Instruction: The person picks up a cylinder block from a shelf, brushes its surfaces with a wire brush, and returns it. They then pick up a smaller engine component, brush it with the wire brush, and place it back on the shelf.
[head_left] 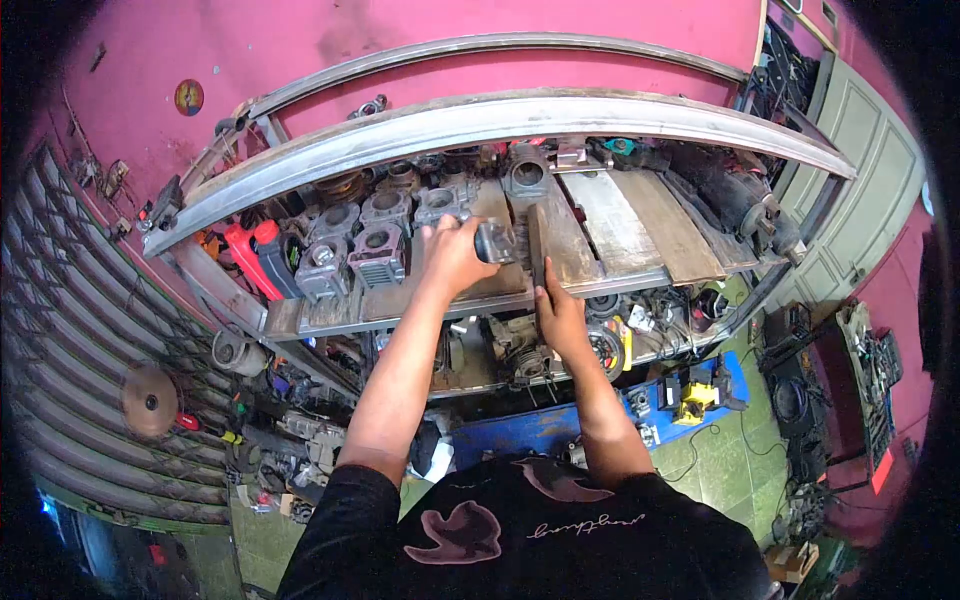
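My left hand (455,262) is closed around a dark, rounded metal part (496,243) above the shelf; its exact kind is hard to make out. To its right, my right hand (562,318) grips the near end of a narrow wooden board (538,238), which stands tilted on its edge. Several engine cylinder blocks sit left of my hands, among them a pinkish one (378,258) and a grey one (323,270). Another metal housing with a round bore (527,172) stands behind the board.
A metal shelf rail (520,118) crosses above the wooden planks (610,215). Red (243,258) and black bottles stand at the shelf's left end. Engine parts (522,350) crowd the lower shelf, with a blue bench (530,428) below. A metal shutter (100,370) is at left.
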